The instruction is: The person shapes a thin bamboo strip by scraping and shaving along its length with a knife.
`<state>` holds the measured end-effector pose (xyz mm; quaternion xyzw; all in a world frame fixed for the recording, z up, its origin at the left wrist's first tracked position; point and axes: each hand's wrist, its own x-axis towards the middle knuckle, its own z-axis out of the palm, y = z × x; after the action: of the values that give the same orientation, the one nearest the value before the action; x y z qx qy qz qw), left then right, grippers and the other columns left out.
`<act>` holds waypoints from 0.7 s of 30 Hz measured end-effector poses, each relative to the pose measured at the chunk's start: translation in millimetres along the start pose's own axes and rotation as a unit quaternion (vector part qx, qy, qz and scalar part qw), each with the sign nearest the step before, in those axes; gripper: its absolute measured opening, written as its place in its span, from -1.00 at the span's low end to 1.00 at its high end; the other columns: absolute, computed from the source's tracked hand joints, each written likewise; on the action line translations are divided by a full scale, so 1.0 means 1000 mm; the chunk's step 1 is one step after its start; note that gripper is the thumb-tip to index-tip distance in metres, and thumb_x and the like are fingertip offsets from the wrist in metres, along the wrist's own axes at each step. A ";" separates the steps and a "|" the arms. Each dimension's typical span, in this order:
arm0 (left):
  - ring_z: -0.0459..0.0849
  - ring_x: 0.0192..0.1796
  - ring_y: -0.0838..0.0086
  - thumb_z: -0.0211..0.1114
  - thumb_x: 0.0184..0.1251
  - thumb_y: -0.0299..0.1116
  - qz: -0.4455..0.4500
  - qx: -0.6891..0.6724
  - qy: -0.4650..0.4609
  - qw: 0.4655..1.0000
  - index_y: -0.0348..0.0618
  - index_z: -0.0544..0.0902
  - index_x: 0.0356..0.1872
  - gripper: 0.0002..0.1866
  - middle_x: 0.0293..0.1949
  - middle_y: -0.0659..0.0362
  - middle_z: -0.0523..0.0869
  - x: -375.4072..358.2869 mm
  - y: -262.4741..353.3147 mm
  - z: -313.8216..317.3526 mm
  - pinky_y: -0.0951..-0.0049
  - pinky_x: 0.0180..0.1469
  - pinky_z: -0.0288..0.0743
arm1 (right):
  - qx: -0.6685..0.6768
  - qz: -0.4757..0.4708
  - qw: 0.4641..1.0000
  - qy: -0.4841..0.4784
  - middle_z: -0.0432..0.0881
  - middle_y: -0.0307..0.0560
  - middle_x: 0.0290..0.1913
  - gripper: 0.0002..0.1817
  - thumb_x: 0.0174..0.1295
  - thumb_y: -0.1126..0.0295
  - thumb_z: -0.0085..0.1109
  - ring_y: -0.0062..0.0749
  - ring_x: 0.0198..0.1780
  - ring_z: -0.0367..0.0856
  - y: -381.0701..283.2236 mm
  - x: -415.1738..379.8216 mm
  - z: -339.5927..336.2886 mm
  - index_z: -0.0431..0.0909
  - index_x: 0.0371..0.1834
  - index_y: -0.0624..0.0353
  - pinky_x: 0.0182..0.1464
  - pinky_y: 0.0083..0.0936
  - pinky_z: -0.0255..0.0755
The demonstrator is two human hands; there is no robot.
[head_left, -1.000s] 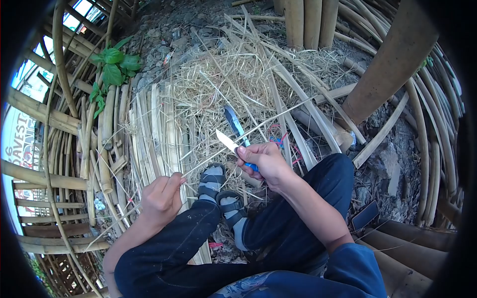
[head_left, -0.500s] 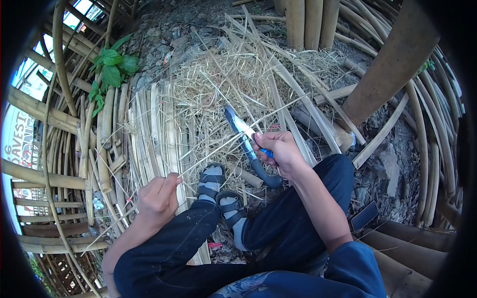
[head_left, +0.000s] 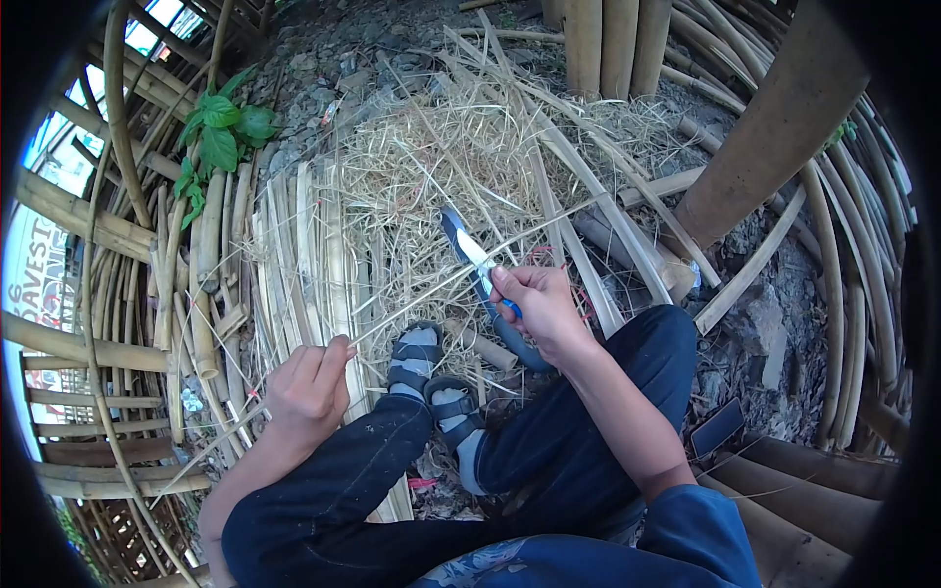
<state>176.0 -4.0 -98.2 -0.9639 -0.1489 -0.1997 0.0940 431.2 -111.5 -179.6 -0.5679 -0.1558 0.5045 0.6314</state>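
Note:
My left hand (head_left: pixel 309 382) is closed around a thin bamboo strip (head_left: pixel 402 312), which runs up and right across the front of my body. My right hand (head_left: pixel 539 306) is wrapped round the blue handle of a knife (head_left: pixel 472 247); its blade points up and left. The strip crosses at the knife, by my right thumb, and its far end reaches over the pile. Beneath the knife lies a dark tool with a curved end (head_left: pixel 517 343), partly hidden by my right hand. Whether blade and strip touch is hard to make out.
Bamboo shavings (head_left: pixel 441 157) are heaped ahead of my sandalled feet (head_left: pixel 417 358). Split bamboo slats (head_left: pixel 304 255) lie left, longer ones (head_left: pixel 588 176) right. A thick bamboo post (head_left: pixel 774 118) leans at the right, near a dark phone-like object (head_left: pixel 718 428). Bamboo racks (head_left: pixel 98 353) stand left.
My right hand and the knife have shifted slightly left and down along the strip. My left hand has barely moved, and the strip stays stretched across.

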 end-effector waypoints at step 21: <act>0.45 -0.59 0.39 0.34 -0.03 -0.67 0.021 -0.026 0.048 0.998 -0.36 0.67 -0.21 -0.73 -0.58 0.16 0.50 0.000 0.002 0.004 0.41 -0.58 0.30 | 0.020 0.059 0.992 -0.109 0.44 -0.31 -0.66 -0.64 0.41 0.20 0.09 -0.74 -0.66 0.29 0.006 -0.017 0.021 0.57 -0.49 0.21 -0.61 -0.73 0.13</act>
<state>178.2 -4.5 -102.1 -0.9582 -0.1187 -0.2474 0.0804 404.7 -114.7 -171.8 -0.5048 -0.1796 0.6026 0.5915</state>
